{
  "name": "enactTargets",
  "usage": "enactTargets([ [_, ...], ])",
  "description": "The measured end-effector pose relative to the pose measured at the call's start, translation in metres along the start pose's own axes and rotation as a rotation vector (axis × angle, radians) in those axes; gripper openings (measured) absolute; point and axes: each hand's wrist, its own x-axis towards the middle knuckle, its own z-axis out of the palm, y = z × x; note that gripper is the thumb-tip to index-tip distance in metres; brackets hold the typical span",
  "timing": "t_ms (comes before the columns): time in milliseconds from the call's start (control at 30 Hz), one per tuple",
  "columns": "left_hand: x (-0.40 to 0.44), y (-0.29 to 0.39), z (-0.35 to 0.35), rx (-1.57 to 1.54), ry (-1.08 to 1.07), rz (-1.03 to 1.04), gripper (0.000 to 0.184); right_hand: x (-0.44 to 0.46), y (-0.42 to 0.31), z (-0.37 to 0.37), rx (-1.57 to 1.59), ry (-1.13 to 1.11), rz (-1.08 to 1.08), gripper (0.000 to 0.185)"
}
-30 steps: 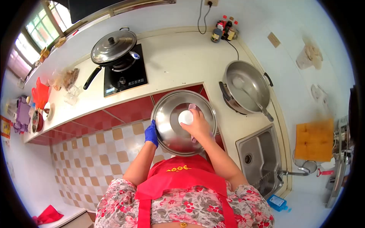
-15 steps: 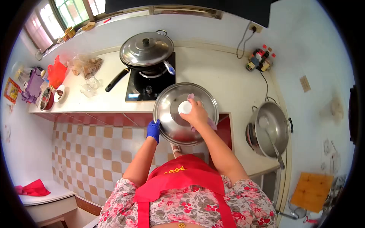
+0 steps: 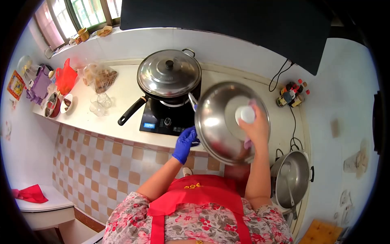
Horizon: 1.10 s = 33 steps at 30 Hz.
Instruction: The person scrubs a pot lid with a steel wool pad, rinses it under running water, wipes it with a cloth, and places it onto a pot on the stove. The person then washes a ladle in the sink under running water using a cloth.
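A large steel lid (image 3: 217, 118) is held tilted in front of me, over the counter's front edge. My right hand (image 3: 257, 127) is closed at its white knob (image 3: 246, 114), with a pinkish cloth (image 3: 247, 142) showing under and beside the fingers. At the lid's left rim is my left hand (image 3: 185, 143), in a blue glove, its fingers curled at the edge and partly hidden. Behind and left of the lid, a covered pan (image 3: 168, 75) with a long black handle sits on the black induction cooker (image 3: 167, 118).
A steel pot (image 3: 289, 179) with a ladle stands on the right counter. Sauce bottles (image 3: 292, 94) are in the back right corner. Glasses (image 3: 100, 104), a plastic bag of food (image 3: 101, 77) and a white bowl (image 3: 66, 103) are at left. A dark hood (image 3: 227, 24) overhangs the back.
The lid has risen, moved right and tilted, with my right hand still at its knob. My left hand has shifted right with the rim. The whole view has shifted slightly.
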Motion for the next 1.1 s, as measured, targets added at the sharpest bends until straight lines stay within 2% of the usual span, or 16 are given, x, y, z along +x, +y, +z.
enactTargets([
  [67,0.027,-0.009,-0.022,0.481,0.223,0.489,0.040,0.043,-0.043,0.009,0.059,-0.064,-0.055,0.066],
  [133,0.024,0.024,-0.026,0.970,0.402,0.905,0.046,0.080,-0.079,0.042,0.007,-0.055,-0.153,0.065],
  [267,0.025,0.052,-0.045,1.043,0.435,0.886,0.052,0.134,-0.151,0.117,0.026,-0.207,-0.167,0.067],
  [433,0.015,0.046,-0.064,1.074,0.527,0.820,0.050,0.178,-0.178,0.211,0.033,-0.218,-0.233,0.069],
  [633,0.011,0.043,-0.069,1.103,0.589,0.719,0.051,0.190,-0.187,0.248,0.027,-0.378,-0.135,0.069],
  [867,0.011,0.054,-0.062,1.086,0.562,0.753,0.050,0.184,-0.173,0.259,0.096,-0.312,-0.088,0.072],
  [933,0.008,0.057,-0.058,1.046,0.555,0.758,0.050,0.174,-0.170,0.243,0.116,-0.185,-0.167,0.057],
  [967,0.005,0.059,-0.054,1.042,0.546,0.775,0.050,0.166,-0.166,0.239,0.124,-0.185,-0.180,0.057],
  [1033,-0.001,0.061,-0.045,1.007,0.529,0.791,0.050,0.137,-0.151,0.228,0.366,-0.044,-0.402,0.034],
  [1067,-0.006,0.062,-0.039,0.973,0.501,0.804,0.051,0.106,-0.158,0.196,0.565,-0.125,-0.357,0.020],
  [1100,-0.012,0.064,-0.031,0.948,0.459,0.805,0.052,0.073,-0.166,0.169,0.913,-0.311,-0.084,0.017],
])
